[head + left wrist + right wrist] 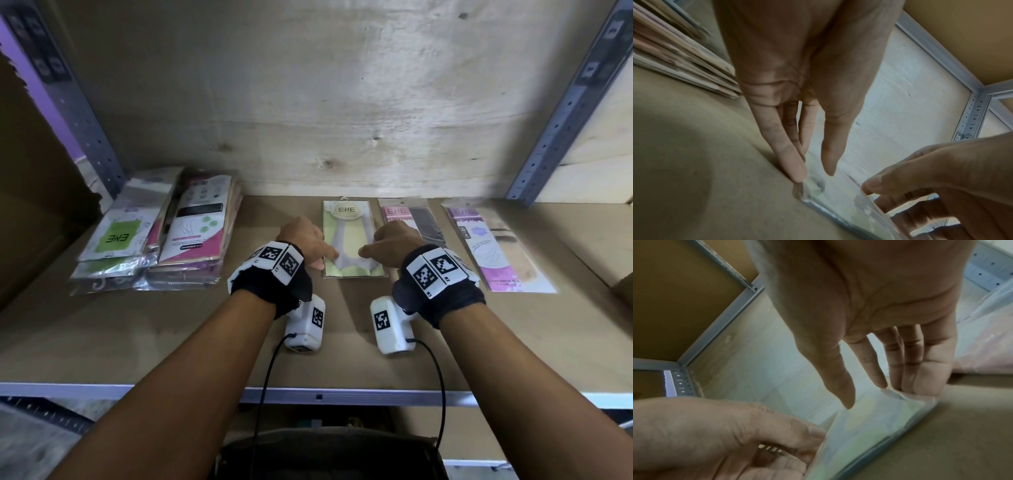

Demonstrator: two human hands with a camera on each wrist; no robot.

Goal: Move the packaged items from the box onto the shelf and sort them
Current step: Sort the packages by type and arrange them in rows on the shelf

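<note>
A flat clear package with a green-yellow card marked ENE (347, 233) lies on the brown shelf board (171, 342), near the back wall. My left hand (320, 260) stands at its left edge and my right hand (368, 253) at its right edge. In the left wrist view the left hand (815, 174) has straight fingers (797, 172) pointing down, their tips against the package (838, 203) corner. In the right wrist view the right hand (879, 397) likewise sets straight fingertips (920, 382) against the package (869, 426) edge. Both thumbs reach over its top.
Two stacks of packages (113, 236) (198, 233) lie at the shelf's left. To the right lie a pink package (407, 219) and a purple one (496, 246). Grey perforated uprights (561, 102) frame the shelf. A dark bag (329, 455) sits below the front rail.
</note>
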